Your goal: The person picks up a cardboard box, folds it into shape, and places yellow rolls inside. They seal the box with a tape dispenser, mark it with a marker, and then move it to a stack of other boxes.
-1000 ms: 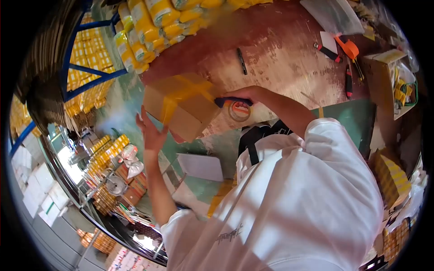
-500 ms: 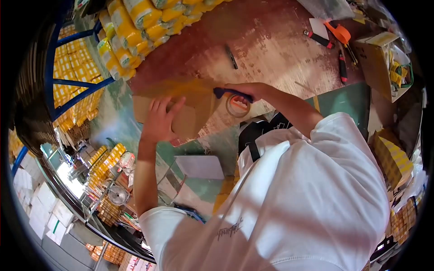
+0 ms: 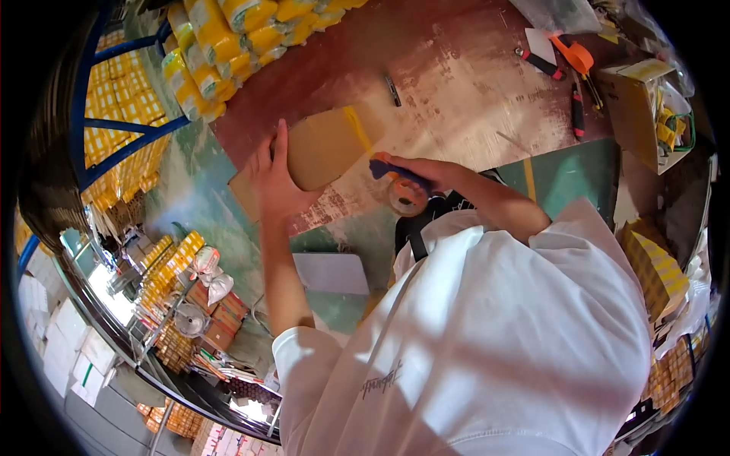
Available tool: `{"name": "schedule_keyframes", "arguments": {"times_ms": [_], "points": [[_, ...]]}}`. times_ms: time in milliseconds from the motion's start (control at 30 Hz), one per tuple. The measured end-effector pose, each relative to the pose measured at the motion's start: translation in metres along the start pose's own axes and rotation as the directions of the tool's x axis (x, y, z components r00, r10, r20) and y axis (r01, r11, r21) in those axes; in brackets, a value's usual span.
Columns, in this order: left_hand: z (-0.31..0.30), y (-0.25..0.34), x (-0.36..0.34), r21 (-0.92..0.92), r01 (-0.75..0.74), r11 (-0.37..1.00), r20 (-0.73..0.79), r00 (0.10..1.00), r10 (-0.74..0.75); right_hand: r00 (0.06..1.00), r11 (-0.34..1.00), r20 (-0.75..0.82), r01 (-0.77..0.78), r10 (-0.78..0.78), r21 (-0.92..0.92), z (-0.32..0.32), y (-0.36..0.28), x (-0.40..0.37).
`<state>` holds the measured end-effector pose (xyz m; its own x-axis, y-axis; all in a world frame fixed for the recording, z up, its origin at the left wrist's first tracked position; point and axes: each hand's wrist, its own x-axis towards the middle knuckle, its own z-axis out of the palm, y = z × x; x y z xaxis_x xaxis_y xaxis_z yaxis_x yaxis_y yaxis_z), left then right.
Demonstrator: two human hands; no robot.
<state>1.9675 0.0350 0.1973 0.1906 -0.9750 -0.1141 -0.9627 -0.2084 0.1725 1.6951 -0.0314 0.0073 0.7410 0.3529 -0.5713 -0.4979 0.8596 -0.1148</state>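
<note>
A brown cardboard box (image 3: pixel 323 144) sits on the worn red table (image 3: pixel 456 106), with a strip of yellow tape (image 3: pixel 356 129) across its right part. My left hand (image 3: pixel 280 178) lies spread against the box's left side, thumb and fingers apart. My right hand (image 3: pixel 426 172) is closed round the handle of a purple tape dispenser (image 3: pixel 395 173), just right of the box. The dispenser's clear tape roll (image 3: pixel 408 196) hangs below the handle, near the table's front edge.
Yellow-wrapped packages (image 3: pixel 220 45) are piled at the back left. A black pen (image 3: pixel 391 90) lies behind the box. Red-and-black tools (image 3: pixel 541 65) and an orange tape dispenser (image 3: pixel 572 53) lie at the right, beside an open carton (image 3: pixel 631 114). A blue rack (image 3: pixel 122 125) stands left.
The box has turned, and its top tape strip shows more clearly. My left hand has shifted slightly right and down; my right hand and the dispenser have moved slightly down and right.
</note>
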Motion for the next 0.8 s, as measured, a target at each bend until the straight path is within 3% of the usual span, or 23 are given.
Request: {"name": "schedule_keyframes", "arguments": {"times_ms": [100,200,233,333,367,400,433,467,533,600,667,700,733,767,800], "points": [[0.0,0.002,0.003,-0.02,0.059,0.998,0.018,0.998,-0.058,0.997,0.993,-0.019,-0.077,0.075,-0.091,0.007,0.023,-0.003],[0.005,-0.004,0.0,-0.008,0.027,1.0,0.002,1.0,-0.027,0.995,0.997,0.062,-0.078,0.079,-0.013,0.016,0.037,0.027],[0.008,-0.004,-0.002,0.001,0.026,1.0,-0.014,1.0,-0.026,0.998,0.997,0.004,-0.056,0.056,-0.048,0.029,0.026,0.032],[0.009,-0.005,-0.009,0.018,0.039,0.999,-0.009,0.999,-0.039,0.993,0.986,-0.021,-0.112,0.115,0.12,0.076,-0.009,0.024],[0.007,-0.003,-0.005,0.01,0.055,0.998,0.008,0.998,-0.055,0.989,0.956,-0.003,-0.145,0.149,-0.257,0.086,-0.003,0.035],[0.006,0.0,-0.004,-0.002,0.074,0.997,0.023,0.997,-0.074,0.982,0.785,-0.004,-0.154,0.189,-0.6,0.097,0.015,0.05],[0.007,-0.001,-0.004,-0.014,0.054,0.998,0.002,0.999,-0.054,0.974,0.504,-0.022,-0.136,0.225,-0.853,0.108,0.041,0.074],[0.007,-0.005,-0.004,-0.03,0.024,0.999,-0.011,1.0,-0.025,0.907,0.798,0.189,-0.214,0.376,-0.563,0.115,0.102,0.13],[0.011,-0.004,0.004,-0.038,-0.049,0.998,-0.094,0.995,0.046,0.992,0.674,0.068,-0.023,0.108,-0.738,0.181,0.083,0.086],[0.006,0.007,-0.012,-0.006,-0.101,0.995,-0.194,0.976,0.098,0.964,0.605,0.051,-0.122,0.26,-0.787,0.19,0.078,0.089],[0.015,0.027,-0.048,0.026,-0.026,0.999,-0.25,0.968,0.032,0.995,0.493,-0.015,-0.062,0.099,-0.868,0.152,0.103,0.122],[0.029,0.041,-0.063,0.038,0.006,0.999,-0.299,0.954,0.005,0.993,0.494,0.005,0.063,-0.118,-0.867,0.112,0.109,0.135],[0.049,0.058,-0.081,-0.033,-0.032,0.999,-0.34,0.94,0.019,0.944,0.449,0.025,0.179,-0.329,-0.875,0.072,0.116,0.149],[0.065,0.084,-0.092,-0.274,-0.066,0.959,-0.351,0.936,-0.036,0.934,0.477,0.029,0.209,-0.356,-0.854,0.044,0.101,0.123],[0.072,0.116,-0.097,-0.609,0.063,0.79,-0.137,0.973,-0.183,0.923,0.503,0.034,0.239,-0.383,-0.83,0.017,0.084,0.096]]}}
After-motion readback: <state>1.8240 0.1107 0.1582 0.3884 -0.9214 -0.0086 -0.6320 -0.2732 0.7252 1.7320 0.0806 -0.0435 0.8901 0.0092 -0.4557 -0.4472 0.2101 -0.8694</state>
